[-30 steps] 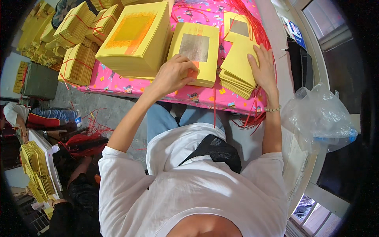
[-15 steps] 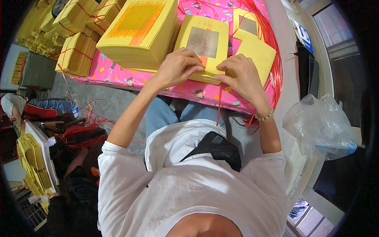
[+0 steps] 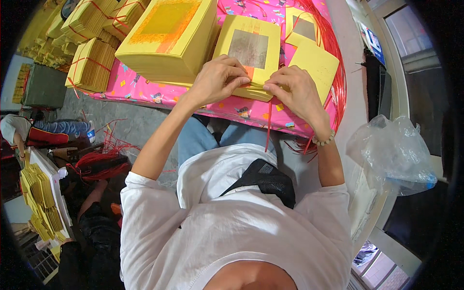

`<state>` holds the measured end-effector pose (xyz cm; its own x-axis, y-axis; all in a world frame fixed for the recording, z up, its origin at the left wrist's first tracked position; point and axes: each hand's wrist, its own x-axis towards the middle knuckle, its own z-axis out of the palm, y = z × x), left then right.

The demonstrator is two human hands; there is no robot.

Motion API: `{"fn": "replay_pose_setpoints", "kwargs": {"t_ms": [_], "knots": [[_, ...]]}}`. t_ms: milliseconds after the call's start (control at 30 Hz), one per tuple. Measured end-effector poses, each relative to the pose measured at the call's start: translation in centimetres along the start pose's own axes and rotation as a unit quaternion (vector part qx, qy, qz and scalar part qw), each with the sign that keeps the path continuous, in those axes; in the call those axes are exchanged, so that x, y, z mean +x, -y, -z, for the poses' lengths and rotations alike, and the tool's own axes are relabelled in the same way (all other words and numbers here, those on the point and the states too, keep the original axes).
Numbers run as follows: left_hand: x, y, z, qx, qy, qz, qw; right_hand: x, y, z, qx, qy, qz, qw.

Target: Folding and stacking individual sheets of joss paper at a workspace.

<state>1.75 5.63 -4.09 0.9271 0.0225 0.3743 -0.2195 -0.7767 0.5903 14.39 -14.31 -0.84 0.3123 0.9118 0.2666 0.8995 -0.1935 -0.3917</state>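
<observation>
A stack of yellow paper sheets (image 3: 268, 53) with a silver-grey square on top lies in front of me. My left hand (image 3: 220, 81) is closed at its near edge, thumb and fingers pinched on the paper beside an orange strip. At the near right corner, my right hand (image 3: 294, 92) pinches the sheets between thumb and bent fingers. The sheet edges look slightly fanned between the two hands. A thin red plastic strip (image 3: 269, 121) hangs down over the table edge below the right hand. How many sheets each hand grips is hidden.
A taller yellow paper block (image 3: 159, 67) stands left of the stack on the pink patterned tablecloth (image 3: 164, 99). Red-tied bundles (image 3: 89, 65) lie farther left. Loose yellow sheets (image 3: 314, 65) and red strips (image 3: 338, 87) lie right. A plastic bag (image 3: 394, 152) sits beyond. Other people work at left.
The right hand's thumb and fingers have closed together on the stack's corner, where a gap showed before. My left hand stays nearly in place.
</observation>
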Motion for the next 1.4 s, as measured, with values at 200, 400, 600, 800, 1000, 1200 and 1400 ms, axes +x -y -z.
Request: {"fn": "replay_pose_setpoints", "kwargs": {"t_ms": [200, 400, 600, 800, 1000, 1200, 1400], "knots": [[-0.1, 0.1, -0.2, 0.014, -0.017, 0.000, 1.000, 0.1, 1.0, 0.0, -0.010, -0.005, 0.001, 1.000], [-0.3, -0.8, 0.0, 0.023, -0.015, -0.024, 0.999, 0.4, 0.6, -0.5, -0.091, -0.085, 0.076, 0.989], [0.2, -1.0, -0.2, 0.077, -0.066, -0.034, 0.994, 1.7, 2.1, 0.5, -0.062, -0.186, 0.054, 0.979], [0.4, -4.3, 0.8, 0.011, -0.248, 0.011, 0.969, 2.3, 1.4, -0.5, 0.319, -0.248, -0.104, 0.909], [-1.5, -9.2, 2.9, -0.051, -0.213, -0.014, 0.976, 2.7, -0.6, -0.5, 0.410, -0.149, -0.035, 0.899], [-2.4, -8.8, 2.9, -0.257, -0.089, 0.063, 0.960, 1.5, 1.6, -0.4, 0.609, -0.043, -0.051, 0.790], [-0.9, -7.6, 1.4, -0.011, -0.279, 0.045, 0.959, 0.7, 2.8, 0.1, 0.606, -0.051, -0.085, 0.789]]}}
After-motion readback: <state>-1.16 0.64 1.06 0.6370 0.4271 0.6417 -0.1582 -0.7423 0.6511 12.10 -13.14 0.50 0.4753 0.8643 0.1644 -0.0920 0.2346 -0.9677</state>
